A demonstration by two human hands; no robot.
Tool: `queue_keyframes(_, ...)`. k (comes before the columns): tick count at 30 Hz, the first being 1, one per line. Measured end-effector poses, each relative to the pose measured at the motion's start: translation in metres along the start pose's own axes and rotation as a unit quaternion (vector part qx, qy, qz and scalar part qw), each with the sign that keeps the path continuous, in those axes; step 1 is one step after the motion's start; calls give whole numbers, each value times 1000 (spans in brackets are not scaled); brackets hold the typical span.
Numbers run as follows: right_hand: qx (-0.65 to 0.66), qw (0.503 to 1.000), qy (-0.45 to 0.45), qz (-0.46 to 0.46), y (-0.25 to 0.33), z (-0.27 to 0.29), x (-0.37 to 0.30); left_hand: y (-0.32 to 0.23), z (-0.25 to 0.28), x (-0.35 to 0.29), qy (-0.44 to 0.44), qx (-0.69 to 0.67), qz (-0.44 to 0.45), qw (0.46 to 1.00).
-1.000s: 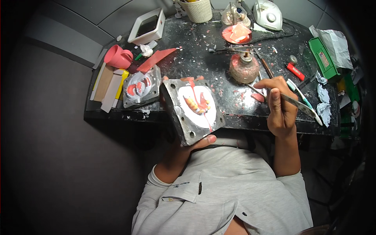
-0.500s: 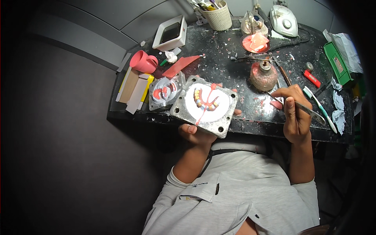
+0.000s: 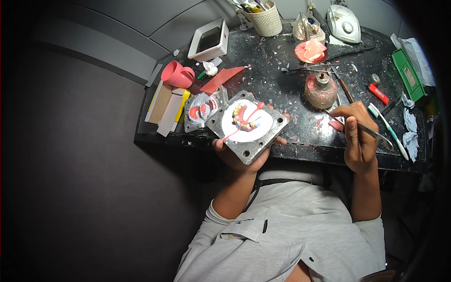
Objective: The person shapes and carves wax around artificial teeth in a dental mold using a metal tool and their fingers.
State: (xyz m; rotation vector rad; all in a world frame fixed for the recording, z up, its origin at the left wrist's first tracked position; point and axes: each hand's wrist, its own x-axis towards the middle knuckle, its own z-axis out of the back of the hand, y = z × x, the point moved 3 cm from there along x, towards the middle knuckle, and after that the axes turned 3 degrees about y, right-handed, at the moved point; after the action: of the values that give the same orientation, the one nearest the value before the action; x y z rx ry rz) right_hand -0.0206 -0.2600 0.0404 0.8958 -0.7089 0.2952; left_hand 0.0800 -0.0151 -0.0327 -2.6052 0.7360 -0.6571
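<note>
My left hand (image 3: 233, 157) grips from below a grey metal denture flask half (image 3: 264, 146), filled with white plaster. In the plaster lies a horseshoe of pink wax and yellowish teeth (image 3: 243, 123), with pink strips running out to the rim. My right hand (image 3: 361, 141) is closed around a slim metal spatula (image 3: 383, 140), whose working end points at the base of a round glass spirit lamp (image 3: 322, 91) smeared with pink. Whether the tip touches the lamp I cannot tell. Beside the held flask, a second flask half (image 3: 191, 123) with pink and white shapes sits on the bench.
A pink mug (image 3: 177, 74), opened cartons (image 3: 164, 105) and a pink wax sheet (image 3: 223, 79) lie left. Behind stand a white tray (image 3: 195, 52), a pen basket (image 3: 268, 23) and a white control box (image 3: 344, 26). A toothbrush (image 3: 390, 131) and red lighter (image 3: 378, 94) lie right.
The flask half in my left hand has turned clockwise and tilted, its near corner swinging left. My right hand with the spatula holds nearly the same place by the lamp. The whole view has shifted slightly.
</note>
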Motion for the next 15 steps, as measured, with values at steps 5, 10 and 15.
queue_keyframes(5, 1, 1000, 2, 1, -1, -1, -1, 0, 4, -3, -12, -7, -8, 1000)
queue_keyframes(10, -4, 1000, 7, -1, -1, 0, -1, 0, -1, 1, 29, -41, 8, 999)
queue_keyframes(15, -6, 1000, 8, -3, 0, 1, -1, 1, -5, 1, 34, -31, 4, 999)
